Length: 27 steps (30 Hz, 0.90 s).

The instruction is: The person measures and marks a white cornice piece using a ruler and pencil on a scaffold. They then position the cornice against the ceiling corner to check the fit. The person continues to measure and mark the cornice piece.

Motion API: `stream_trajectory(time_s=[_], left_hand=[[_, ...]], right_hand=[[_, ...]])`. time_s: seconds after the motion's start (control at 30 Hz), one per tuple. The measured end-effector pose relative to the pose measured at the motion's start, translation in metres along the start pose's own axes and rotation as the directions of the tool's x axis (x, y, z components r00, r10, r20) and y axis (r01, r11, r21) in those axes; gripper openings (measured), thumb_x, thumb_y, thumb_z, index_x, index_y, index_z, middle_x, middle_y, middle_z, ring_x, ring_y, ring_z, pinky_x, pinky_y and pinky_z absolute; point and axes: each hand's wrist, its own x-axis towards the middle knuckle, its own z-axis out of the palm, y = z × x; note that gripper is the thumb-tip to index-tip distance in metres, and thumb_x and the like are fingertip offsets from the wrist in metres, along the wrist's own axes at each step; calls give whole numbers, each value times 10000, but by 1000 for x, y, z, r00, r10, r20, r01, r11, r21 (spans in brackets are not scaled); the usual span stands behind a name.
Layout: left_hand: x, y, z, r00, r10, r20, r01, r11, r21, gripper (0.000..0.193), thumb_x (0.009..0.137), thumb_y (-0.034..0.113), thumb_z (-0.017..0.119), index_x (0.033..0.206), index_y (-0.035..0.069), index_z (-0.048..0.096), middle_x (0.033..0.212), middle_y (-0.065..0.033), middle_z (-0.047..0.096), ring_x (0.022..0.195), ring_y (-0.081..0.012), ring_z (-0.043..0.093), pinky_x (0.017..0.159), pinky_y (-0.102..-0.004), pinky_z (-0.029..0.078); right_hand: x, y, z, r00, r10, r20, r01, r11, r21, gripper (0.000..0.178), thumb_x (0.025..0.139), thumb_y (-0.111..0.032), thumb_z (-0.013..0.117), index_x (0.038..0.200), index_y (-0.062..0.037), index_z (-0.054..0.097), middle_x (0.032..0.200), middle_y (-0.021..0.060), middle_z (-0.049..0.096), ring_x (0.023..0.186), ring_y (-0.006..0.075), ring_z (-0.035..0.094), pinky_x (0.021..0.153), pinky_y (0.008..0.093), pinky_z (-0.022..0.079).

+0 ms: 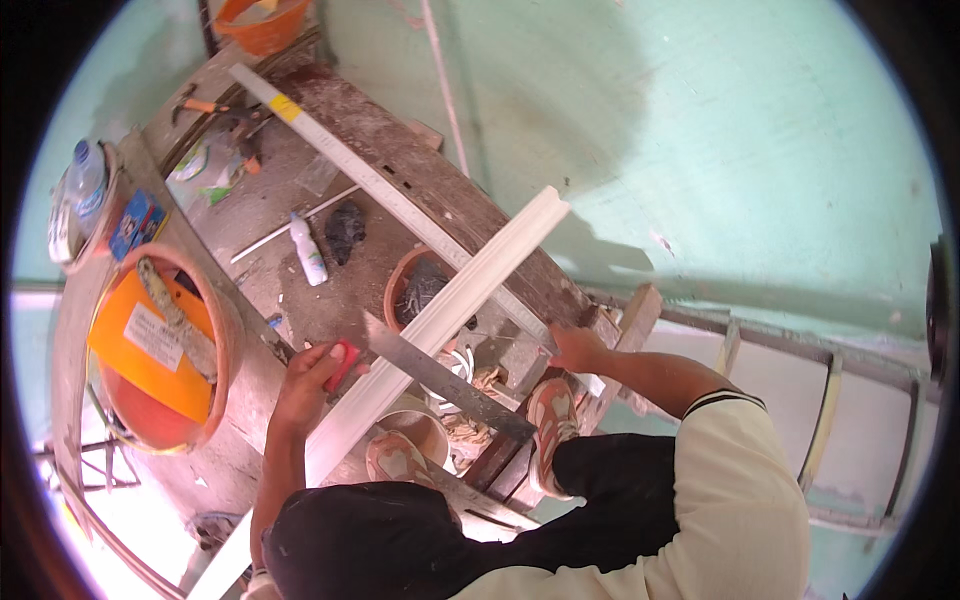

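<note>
A long white cornice moulding (485,275) runs diagonally from the lower left to the upper middle. My left hand (307,380) is closed around the red handle of what looks like a hand saw (450,385). Its wide grey blade crosses over the moulding, pointing toward my right shoe. Beneath the moulding a long metal straightedge (360,180) with a yellow label slants across the planks. My right hand (577,350) grips around the near end of this straightedge, fingers partly hidden.
At left, an orange bucket (228,335) holds an orange sheet and a rough stick. A white bottle (308,250), a hammer (200,104) and an orange basin (262,30) lie farther off. A ladder-like frame (820,420) is at right; a green wall (740,130) rises ahead.
</note>
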Motion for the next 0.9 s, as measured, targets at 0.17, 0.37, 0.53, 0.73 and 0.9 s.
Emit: stream_trajectory(time_s=[0.17,0.37,0.53,0.73,0.9], left_hand=[[5,-2,-1,991,-65,115,26,949,315,456,1049,378,645,1395,83,676,1318,-86,696,1141,-174,647,1006,-333,518],[-29,-20,-28,999,30,30,-41,873,486,564,1033,489,641,1440,99,646,1391,-109,662,1275,-247,608,1099,-396,469],[-169,-67,-19,876,151,-458,-172,985,-5,455,1061,396,630,1305,17,695,1107,-18,699,989,-126,610,882,-306,494],[-256,-159,-40,87,5,-996,-851,521,-72,362,1016,349,703,1226,56,672,1128,-17,703,1015,-140,642,893,-310,494],[-294,-205,-95,-26,-234,-972,-846,523,-103,361,1061,369,631,1331,130,614,1325,-1,644,1280,-178,541,1144,-505,364]], right_hand=[[28,26,14,972,-230,-54,228,973,-32,433,878,-436,751,1077,-66,647,1039,204,676,976,448,650,844,564,507],[33,33,26,971,-169,-167,207,947,246,557,833,-225,823,1301,17,640,1140,199,743,1041,357,708,953,450,534],[109,93,-4,885,377,-275,60,492,869,650,997,-521,606,1409,-19,625,1176,148,742,693,164,505,699,375,475],[176,56,-84,781,581,-228,229,73,971,776,1022,-654,547,1494,-38,563,1327,149,706,486,59,278,444,255,257],[237,72,-74,919,389,-68,80,-17,997,578,964,-595,698,1282,-116,640,778,-18,544,483,61,311,411,274,367]])
